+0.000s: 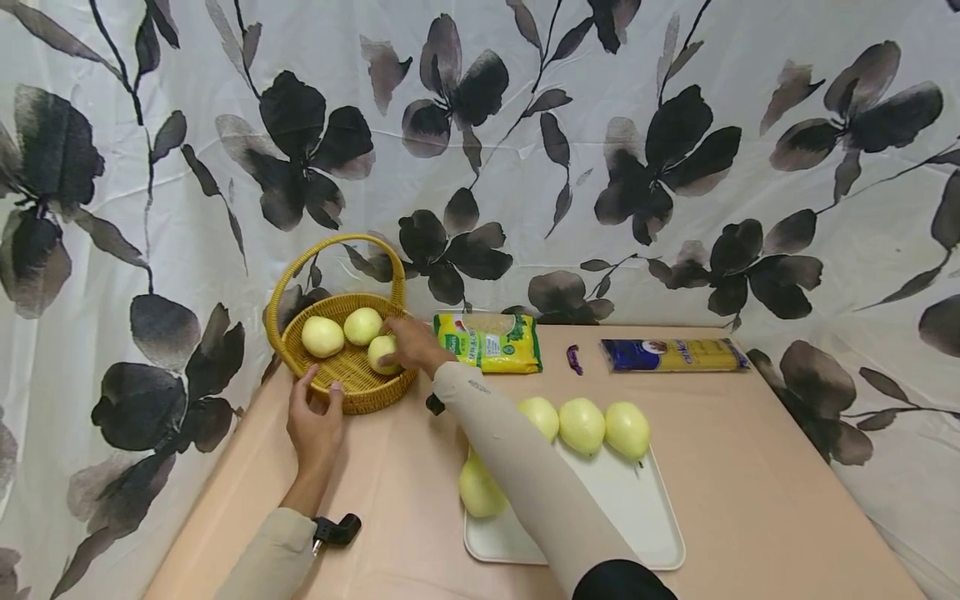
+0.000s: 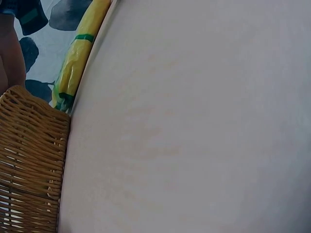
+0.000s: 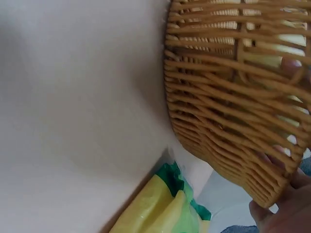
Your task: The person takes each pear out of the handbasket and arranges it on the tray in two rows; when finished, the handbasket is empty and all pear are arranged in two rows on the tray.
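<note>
While a flowered curtain (image 1: 517, 208) fills the upper frame, a table (image 1: 750, 500) spreads below. At lower centre lies a tray (image 1: 622, 525) edged with pears (image 1: 582, 427); left of centre sits a basket (image 1: 367, 402). A person's left hand (image 1: 315, 429) touches its near side, thumb and fingers apart. Reaching in, the right hand (image 1: 414, 344) grips one pear (image 1: 381, 357) beside two others. Right of centre lies a sweet (image 1: 573, 360).

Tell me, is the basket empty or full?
Neither: the basket holds three fruits, one gripped by the right hand; bare weave shows.
</note>
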The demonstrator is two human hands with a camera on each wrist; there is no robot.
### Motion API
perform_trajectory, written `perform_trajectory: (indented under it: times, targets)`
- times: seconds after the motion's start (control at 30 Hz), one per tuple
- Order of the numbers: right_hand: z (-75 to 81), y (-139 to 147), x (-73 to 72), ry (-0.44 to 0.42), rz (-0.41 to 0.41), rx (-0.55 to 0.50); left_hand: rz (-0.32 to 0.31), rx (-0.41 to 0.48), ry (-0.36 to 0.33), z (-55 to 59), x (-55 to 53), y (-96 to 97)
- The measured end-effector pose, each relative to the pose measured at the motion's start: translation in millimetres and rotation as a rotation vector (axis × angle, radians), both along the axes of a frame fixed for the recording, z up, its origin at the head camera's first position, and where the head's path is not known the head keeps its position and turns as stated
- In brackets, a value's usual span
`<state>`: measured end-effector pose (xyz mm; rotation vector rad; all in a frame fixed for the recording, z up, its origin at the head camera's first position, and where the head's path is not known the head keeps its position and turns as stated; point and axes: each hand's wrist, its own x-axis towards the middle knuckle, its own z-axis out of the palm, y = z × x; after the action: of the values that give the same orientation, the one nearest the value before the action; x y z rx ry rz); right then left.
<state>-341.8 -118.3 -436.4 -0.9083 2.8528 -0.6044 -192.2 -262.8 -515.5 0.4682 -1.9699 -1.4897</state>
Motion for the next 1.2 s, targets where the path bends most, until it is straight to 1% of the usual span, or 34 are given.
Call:
perform_trajectory:
  times: [0.13, 0.27, 0.47, 0.7, 1.0, 1.2]
  targets:
    - [-5.1, -1.7, 1.2, -0.015, 0.009, 0.005, -0.007, -0.006, 0.016, 0.8, 1.4, 1.0]
    - [-4.7, 0.1, 2.8, -0.018, 0.004, -0.025, -0.005, -0.01, 0.018, 0.9, 1.5, 1.6]
    - [5.2, 6.4, 6.3, -0.036, 0.033, -0.117, -0.001, -0.004, 0.021, -0.8, -0.1, 2.1]
    - [15.0, 9.5, 9.9, -0.019, 0.096, -0.2, 0.007, 0.002, 0.009, 0.6, -0.2, 2.0]
    - [33.1, 18.1, 26.1, -0.02, 0.105, -0.278, -0.004, 0.013, -0.003, 3.3, 1.4, 3.1]
    - [44.2, 30.8, 40.8, -0.05, 0.118, -0.358, -0.002, 0.001, -0.013, 2.2, 1.5, 4.0]
